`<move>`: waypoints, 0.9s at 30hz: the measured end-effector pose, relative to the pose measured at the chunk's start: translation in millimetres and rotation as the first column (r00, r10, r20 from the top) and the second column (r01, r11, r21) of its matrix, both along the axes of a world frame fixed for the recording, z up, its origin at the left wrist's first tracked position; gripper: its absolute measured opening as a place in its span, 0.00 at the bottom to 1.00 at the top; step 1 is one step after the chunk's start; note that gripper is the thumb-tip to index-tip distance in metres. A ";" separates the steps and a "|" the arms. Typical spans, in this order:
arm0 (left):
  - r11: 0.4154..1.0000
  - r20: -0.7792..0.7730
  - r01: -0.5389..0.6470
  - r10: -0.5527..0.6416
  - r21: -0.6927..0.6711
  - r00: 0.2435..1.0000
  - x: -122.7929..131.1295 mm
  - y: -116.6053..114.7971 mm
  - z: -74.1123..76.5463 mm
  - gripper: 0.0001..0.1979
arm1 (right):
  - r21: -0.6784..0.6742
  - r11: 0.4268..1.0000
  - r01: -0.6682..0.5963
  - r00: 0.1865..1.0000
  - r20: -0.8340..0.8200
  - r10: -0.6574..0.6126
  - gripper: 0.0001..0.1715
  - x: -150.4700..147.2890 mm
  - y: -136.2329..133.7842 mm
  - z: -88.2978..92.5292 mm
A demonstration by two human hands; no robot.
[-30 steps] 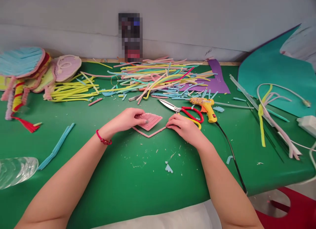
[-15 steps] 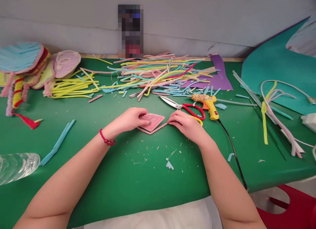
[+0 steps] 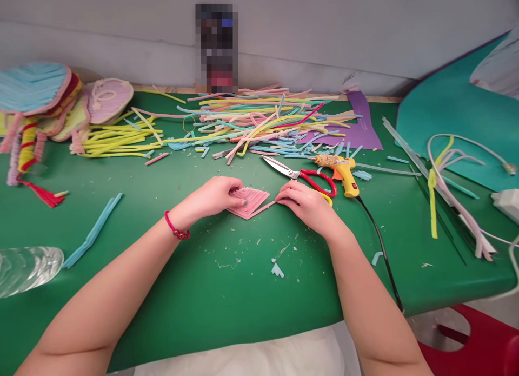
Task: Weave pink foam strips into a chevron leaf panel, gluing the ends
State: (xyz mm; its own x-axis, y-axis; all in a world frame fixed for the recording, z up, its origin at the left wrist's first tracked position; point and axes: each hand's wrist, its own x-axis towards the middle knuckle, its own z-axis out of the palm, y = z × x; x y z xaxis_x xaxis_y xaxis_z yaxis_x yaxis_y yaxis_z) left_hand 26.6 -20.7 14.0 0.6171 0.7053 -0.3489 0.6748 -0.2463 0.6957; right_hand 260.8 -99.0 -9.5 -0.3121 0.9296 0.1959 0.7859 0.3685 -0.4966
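Observation:
A small pink piece made of fuzzy stems (image 3: 250, 200) lies flat on the green table (image 3: 211, 289) in the middle. My left hand (image 3: 213, 196) presses on its left side with curled fingers. My right hand (image 3: 304, 202) pinches the right end of a bent pink stem (image 3: 265, 207) that lies tight against the piece's lower edge. Both hands rest on the table.
Red-handled scissors (image 3: 302, 176) and a yellow glue gun (image 3: 338, 170) with a black cord lie just right of my right hand. A heap of coloured stems (image 3: 259, 121) fills the back. Finished fuzzy shapes (image 3: 48, 105) sit at far left, a clear bottle (image 3: 28, 268) at left.
The bent pink stem, earlier apart below the pink piece, has been pushed up against its lower edge. Both hands stayed in place on it.

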 end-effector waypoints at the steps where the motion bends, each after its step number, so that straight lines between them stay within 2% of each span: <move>1: 1.000 -0.003 0.003 -0.003 0.007 1.000 0.2 -0.2 -0.4 0.11 | -0.001 1.000 -0.003 1.000 0.004 0.003 0.12 0.1 0.0 0.0; 9: 0.995 -0.061 0.066 -0.062 0.076 0.996 2.6 -4.5 -1.0 0.08 | -0.016 1.000 -0.021 1.000 -0.009 0.021 0.10 1.0 0.0 -1.5; 14: 0.973 -0.154 0.108 -0.077 0.206 0.985 -1.5 -7.9 4.7 0.06 | -0.023 1.000 -0.020 1.000 -0.015 0.019 0.11 0.6 0.3 -0.9; 18: 0.945 -0.135 0.064 -0.022 0.321 0.991 -17.3 -11.3 10.9 0.13 | -0.054 0.998 -0.025 0.999 -0.045 0.023 0.08 1.7 -1.1 2.0; 20: 0.917 -0.064 0.020 0.006 0.398 0.998 -29.5 -14.9 10.7 0.13 | -0.045 0.999 -0.015 0.998 -0.058 0.012 0.08 2.7 -1.8 3.3; 23: 0.883 0.073 -0.012 -0.025 0.469 0.997 -49.5 -21.6 2.5 0.10 | 0.035 0.999 0.000 0.998 -0.067 0.002 0.09 2.4 -1.8 3.2; 27: 0.888 0.155 0.022 -0.104 0.459 0.982 -69.9 -24.3 -19.8 0.12 | 0.116 0.991 -0.060 0.996 -0.061 0.067 0.08 -4.2 0.6 -0.8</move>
State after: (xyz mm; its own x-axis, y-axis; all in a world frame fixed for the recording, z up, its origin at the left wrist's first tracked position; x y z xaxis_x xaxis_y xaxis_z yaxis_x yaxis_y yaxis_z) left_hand -43.4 -45.1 -5.8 0.6865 0.7181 0.1142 0.5281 -0.6003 0.6006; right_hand 256.7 -98.5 -10.3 -0.3533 0.8787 0.3210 0.7269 0.4739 -0.4971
